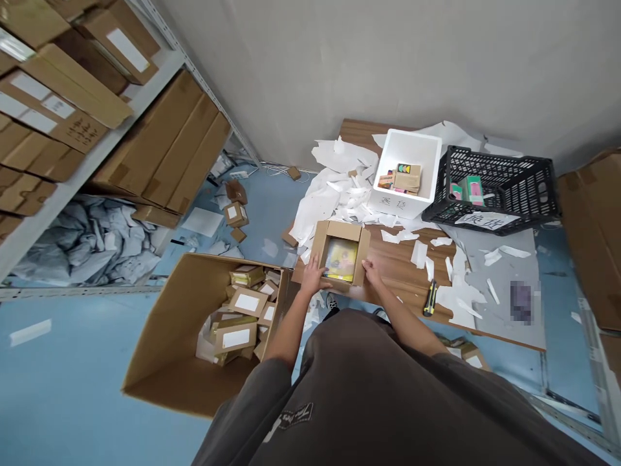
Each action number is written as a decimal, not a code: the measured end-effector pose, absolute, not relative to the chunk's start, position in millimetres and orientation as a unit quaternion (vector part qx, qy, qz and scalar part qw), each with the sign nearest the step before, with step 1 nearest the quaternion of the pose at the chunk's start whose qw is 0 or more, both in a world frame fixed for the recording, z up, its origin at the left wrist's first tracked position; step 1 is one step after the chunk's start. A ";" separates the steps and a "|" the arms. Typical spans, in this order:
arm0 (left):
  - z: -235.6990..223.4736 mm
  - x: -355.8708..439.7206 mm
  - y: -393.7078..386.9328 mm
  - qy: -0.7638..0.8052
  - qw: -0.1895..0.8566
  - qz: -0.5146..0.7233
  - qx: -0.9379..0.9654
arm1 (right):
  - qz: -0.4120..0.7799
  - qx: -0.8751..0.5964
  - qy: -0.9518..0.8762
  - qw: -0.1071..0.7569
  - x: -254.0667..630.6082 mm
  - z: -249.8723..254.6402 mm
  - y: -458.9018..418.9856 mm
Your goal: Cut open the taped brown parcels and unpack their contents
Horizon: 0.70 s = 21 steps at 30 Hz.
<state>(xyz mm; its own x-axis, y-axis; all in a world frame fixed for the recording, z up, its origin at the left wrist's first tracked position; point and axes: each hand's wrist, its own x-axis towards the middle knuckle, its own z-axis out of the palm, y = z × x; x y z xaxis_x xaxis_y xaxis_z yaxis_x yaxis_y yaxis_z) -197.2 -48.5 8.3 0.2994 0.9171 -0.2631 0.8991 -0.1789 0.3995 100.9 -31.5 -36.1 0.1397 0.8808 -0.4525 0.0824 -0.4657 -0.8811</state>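
Note:
A small cardboard box with its flaps folded out stands near the front edge of the wooden table. Inside it lies a yellow printed packet in clear, shiny wrapping. My left hand is at the box's left front corner, fingers along the left flap and thumb toward the inside. On the opposite side, my right hand grips the edge of the right flap with bent fingers. A yellow and black box cutter lies on the table to the right of that hand.
Torn white paper litters the table. Behind are a white bin and a black crate, both holding small goods. A large carton with several small parcels stands at left, below shelves of boxes.

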 end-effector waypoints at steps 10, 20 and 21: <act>-0.6 -191.4 -65.1 0.595 0.210 0.120 0.767 | 0.249 -0.556 -0.776 0.164 46.3 -1.4 54.7; 12.5 -218.9 -84.2 0.627 0.217 0.105 0.741 | 0.261 -0.590 -0.759 0.088 8.0 15.3 108.9; 13.8 -220.6 -82.4 0.627 0.218 0.100 0.742 | 0.262 -0.588 -0.758 0.103 1.3 13.7 105.9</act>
<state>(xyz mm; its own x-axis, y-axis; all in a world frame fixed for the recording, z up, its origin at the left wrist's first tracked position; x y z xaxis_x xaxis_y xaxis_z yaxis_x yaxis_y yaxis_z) -220.6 -82.4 13.8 0.1947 0.9729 -0.1247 0.8857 -0.1198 0.4484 1.3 105.9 13.7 -0.2868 0.9457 -0.1529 0.8381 0.1704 -0.5182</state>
